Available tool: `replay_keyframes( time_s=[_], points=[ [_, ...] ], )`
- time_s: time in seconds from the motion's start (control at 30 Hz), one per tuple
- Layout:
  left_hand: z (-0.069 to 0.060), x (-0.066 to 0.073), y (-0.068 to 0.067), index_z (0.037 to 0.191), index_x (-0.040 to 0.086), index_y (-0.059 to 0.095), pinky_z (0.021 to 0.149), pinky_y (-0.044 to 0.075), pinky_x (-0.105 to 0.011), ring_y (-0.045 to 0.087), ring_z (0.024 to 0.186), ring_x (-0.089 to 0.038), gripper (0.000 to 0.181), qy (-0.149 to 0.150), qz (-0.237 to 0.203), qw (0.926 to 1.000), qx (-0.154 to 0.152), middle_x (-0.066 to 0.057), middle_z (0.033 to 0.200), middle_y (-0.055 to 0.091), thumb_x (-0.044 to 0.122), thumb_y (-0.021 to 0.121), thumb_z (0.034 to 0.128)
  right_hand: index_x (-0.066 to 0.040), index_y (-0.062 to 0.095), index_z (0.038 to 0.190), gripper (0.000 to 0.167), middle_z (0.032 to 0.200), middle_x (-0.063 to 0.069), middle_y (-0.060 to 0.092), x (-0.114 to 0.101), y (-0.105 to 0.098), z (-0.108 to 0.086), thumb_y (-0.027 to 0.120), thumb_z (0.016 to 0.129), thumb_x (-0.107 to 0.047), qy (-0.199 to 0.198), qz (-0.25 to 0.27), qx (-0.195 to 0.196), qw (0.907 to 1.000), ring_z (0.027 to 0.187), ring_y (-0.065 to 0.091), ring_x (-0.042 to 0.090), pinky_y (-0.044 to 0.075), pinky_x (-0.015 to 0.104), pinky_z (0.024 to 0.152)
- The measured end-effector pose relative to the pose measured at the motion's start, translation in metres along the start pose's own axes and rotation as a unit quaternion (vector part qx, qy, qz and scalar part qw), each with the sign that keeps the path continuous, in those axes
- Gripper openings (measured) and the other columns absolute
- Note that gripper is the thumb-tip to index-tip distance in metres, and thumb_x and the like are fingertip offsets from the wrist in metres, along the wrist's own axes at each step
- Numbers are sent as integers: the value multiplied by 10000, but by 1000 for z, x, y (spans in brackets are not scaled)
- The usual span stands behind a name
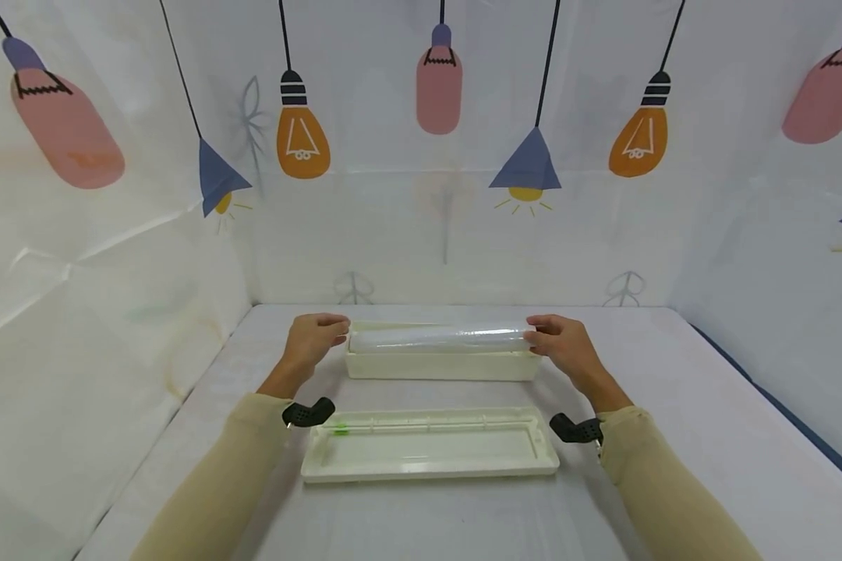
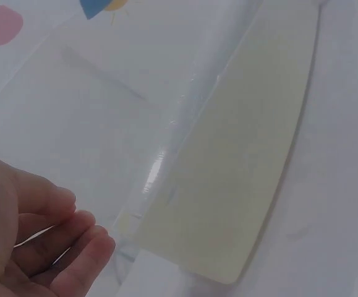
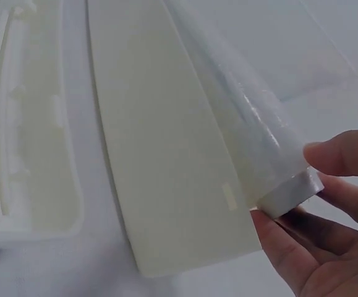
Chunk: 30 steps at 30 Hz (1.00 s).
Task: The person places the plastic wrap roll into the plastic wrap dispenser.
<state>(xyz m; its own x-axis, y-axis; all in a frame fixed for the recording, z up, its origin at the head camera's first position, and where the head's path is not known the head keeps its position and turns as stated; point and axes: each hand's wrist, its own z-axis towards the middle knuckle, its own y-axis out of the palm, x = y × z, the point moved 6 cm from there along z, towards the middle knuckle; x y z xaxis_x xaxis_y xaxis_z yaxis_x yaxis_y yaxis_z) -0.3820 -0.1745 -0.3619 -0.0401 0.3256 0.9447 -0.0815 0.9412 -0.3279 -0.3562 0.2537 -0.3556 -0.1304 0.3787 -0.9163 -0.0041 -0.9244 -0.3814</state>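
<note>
A roll of cling film [image 1: 438, 338] lies in a long cream box [image 1: 442, 367], its right end raised above the rim. My right hand [image 1: 567, 347] grips that end; in the right wrist view the thumb is over the roll [image 3: 253, 111] and the fingers are around its grey-white end. At the box's left end is my left hand [image 1: 311, 341], its fingers [image 2: 83, 247] loosely bent. No held thing shows between them, and they appear just short of the box [image 2: 228, 167]. Nearer me lies the cream lid [image 1: 431, 446], inner side up.
A white cloth covers the table [image 1: 421, 522]. White sheets printed with lamps and bulbs stand behind as a back wall [image 1: 393, 234] and on both sides. A dark wrist camera [image 1: 309, 413] is strapped to each wrist.
</note>
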Motion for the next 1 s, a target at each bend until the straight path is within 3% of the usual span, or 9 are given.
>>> replay_keyframes(
  time_s=[0.1,0.23,0.43,0.77,1.0],
  points=[
    [0,-3,0,1240,-3,682,1039,463,-462,661,1103,-336,334,5,160,9999,-48,-181,1260,654,205,653,981,99,523,1379,488,1333,275,562,-1,0,-1,658,986,-155,-54,-48,-50,10000,1139,611,353,568,292,868],
    [0,-9,1,1256,-16,663,1007,494,-447,645,1121,-347,330,31,227,9996,-152,-194,1271,639,172,642,986,79,541,1372,478,1335,270,573,-4,-2,1,655,989,-181,-115,-401,-158,9990,1130,626,371,544,408,941],
    [2,-15,11,1352,-41,581,905,562,-366,605,1175,-322,410,81,363,9967,-722,-223,1342,587,125,639,981,26,560,1375,458,1352,248,574,-6,-3,8,640,995,-215,-19,-987,-299,9947,1139,604,394,446,563,1029],
    [0,-14,19,1360,-29,585,869,569,-364,658,1076,-313,453,289,800,9923,-905,-231,1351,582,109,676,937,38,551,1376,443,1403,253,537,4,-5,14,644,991,-161,-53,-1124,-423,9927,1285,497,393,385,576,1075],
    [1,-19,15,1391,-28,556,875,572,-340,621,1162,-335,485,328,576,9919,-1082,-256,1394,540,124,686,949,64,532,1378,458,1382,263,551,5,-2,16,655,987,-141,-352,-1252,-600,9897,1274,524,388,428,545,1055]
  ],
)
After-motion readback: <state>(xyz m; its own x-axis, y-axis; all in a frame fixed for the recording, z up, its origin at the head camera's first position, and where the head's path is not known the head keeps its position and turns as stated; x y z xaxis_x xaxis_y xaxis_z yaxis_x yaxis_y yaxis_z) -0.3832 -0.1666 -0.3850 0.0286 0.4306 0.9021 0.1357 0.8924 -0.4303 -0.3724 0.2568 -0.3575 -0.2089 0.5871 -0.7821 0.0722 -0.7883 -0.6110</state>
